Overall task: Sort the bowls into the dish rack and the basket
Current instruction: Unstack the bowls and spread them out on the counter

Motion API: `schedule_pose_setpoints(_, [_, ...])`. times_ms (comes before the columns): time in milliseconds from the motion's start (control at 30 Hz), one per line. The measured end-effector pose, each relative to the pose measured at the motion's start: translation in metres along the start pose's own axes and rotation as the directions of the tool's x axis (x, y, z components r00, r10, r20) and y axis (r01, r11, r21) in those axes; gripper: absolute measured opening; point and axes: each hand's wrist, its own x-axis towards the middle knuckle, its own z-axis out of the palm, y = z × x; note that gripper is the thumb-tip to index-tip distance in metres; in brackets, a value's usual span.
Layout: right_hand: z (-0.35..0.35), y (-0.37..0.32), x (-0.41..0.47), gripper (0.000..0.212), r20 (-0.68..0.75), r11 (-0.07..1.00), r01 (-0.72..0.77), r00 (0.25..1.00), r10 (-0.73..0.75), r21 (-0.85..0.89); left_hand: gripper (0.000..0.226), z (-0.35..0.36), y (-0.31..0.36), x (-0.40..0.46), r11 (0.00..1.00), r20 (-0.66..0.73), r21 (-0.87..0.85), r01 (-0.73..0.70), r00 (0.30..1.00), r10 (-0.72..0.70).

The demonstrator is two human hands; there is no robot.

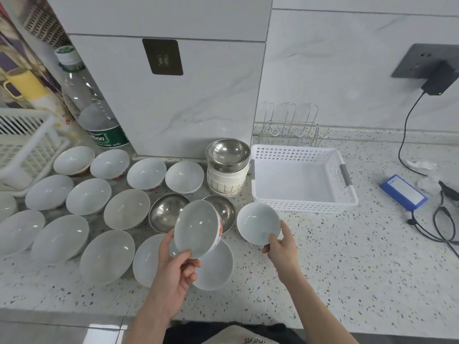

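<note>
Far left of both hands: white slatted crate (23, 142), partly out of frame; beside it a clear plastic water bottle (93, 105), green label, leaning against the wall.

Left of the left hand: white bowls (88, 196) spread open side up in rows across the speckled countertop (347, 256).

Left hand (173, 274): fingers and thumb curled on the rim of a white bowl with red pattern (197, 228), held lifted and tilted. Just beneath it, another white bowl (214, 265) on the counter. Behind the held bowl, two steel bowls (167, 214), partly covered by it.

Between the hands, farther back: stack of bowls (227, 166), a steel one on top, striped ceramic ones under it, beside the wall corner.

Right hand (283, 249): pinches the near rim of a small white bowl (258, 223); whether the bowl touches the counter cannot be told.

Beyond the right hand: white perforated basket (303, 178), grey handles, nothing in it. Behind the basket, wire dish rack (289, 127) at the wall.

Right of the right hand: blue box (403, 194), black cables (442, 227), charger (438, 81) plugged in a wall socket.
</note>
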Motion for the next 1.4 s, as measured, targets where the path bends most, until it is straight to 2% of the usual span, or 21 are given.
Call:
schedule_pose_setpoints(233, [-0.003, -0.002, -0.001, 0.053, 0.022, 0.996, 0.001, 1.0, 0.0, -0.085, 0.055, 0.004, -0.006, 0.0, 0.994, 0.063, 0.109, -0.002, 0.998, -0.005])
schedule_pose_setpoints(333, [-0.009, -0.005, -0.006, 0.062, -0.047, 0.987, -0.009, 0.999, 0.002, -0.159, 0.059, 0.012, -0.007, 0.001, 0.976, 0.115, 0.217, -0.028, 0.993, 0.002])
schedule_pose_setpoints(400, [-0.017, -0.006, -0.013, 0.055, -0.109, 0.984, 0.021, 0.993, -0.041, -0.174, 0.061, 0.019, -0.008, 0.0, 0.951, 0.156, 0.306, -0.051, 0.988, 0.003])
schedule_pose_setpoints(467, [-0.028, -0.005, -0.022, 0.038, -0.129, 0.985, 0.081, 0.987, -0.101, -0.154, 0.065, 0.028, -0.01, -0.001, 0.914, 0.197, 0.4, -0.07, 0.98, -0.012])
schedule_pose_setpoints(567, [-0.043, -0.001, -0.035, 0.025, -0.082, 0.987, 0.135, 0.987, -0.142, -0.088, 0.067, 0.043, -0.021, -0.002, 0.863, 0.23, 0.499, -0.083, 0.972, -0.039])
schedule_pose_setpoints(700, [-0.056, 0.007, -0.056, 0.03, 0.067, 0.989, 0.149, 0.986, -0.15, 0.022, 0.063, 0.056, -0.04, -0.003, 0.797, 0.267, 0.597, -0.093, 0.96, -0.087])
schedule_pose_setpoints(767, [-0.057, 0.01, -0.064, 0.029, 0.095, 0.989, 0.143, 0.985, -0.145, 0.024, 0.063, 0.058, -0.048, -0.002, 0.768, 0.273, 0.634, -0.087, 0.955, -0.118])
schedule_pose_setpoints(900, [-0.058, 0.022, -0.065, 0.018, 0.09, 0.985, 0.099, 0.992, -0.087, -0.141, 0.063, 0.058, -0.061, -0.003, 0.741, 0.277, 0.667, -0.077, 0.949, -0.15])
schedule_pose_setpoints(1000, [-0.06, 0.033, -0.062, 0.025, 0.115, 0.968, 0.052, 0.993, -0.024, -0.244, 0.063, 0.058, -0.066, -0.005, 0.722, 0.292, 0.686, -0.093, 0.944, -0.156])
schedule_pose_setpoints(1133, [-0.061, 0.037, -0.059, 0.027, 0.119, 0.952, 0.053, 0.993, -0.018, -0.301, 0.059, 0.056, -0.076, -0.007, 0.689, 0.308, 0.713, -0.13, 0.941, -0.143])
schedule_pose_setpoints(1233, [-0.06, 0.037, -0.059, 0.026, 0.127, 0.944, 0.069, 0.991, -0.029, -0.323, 0.059, 0.053, -0.082, -0.007, 0.621, 0.331, 0.76, -0.192, 0.937, -0.115])
schedule_pose_setpoints(1400, [-0.054, 0.037, -0.06, 0.029, 0.155, 0.932, 0.1, 0.987, -0.048, -0.349, 0.082, 0.049, -0.082, -0.011, 0.53, 0.364, 0.801, -0.279, 0.929, -0.062])
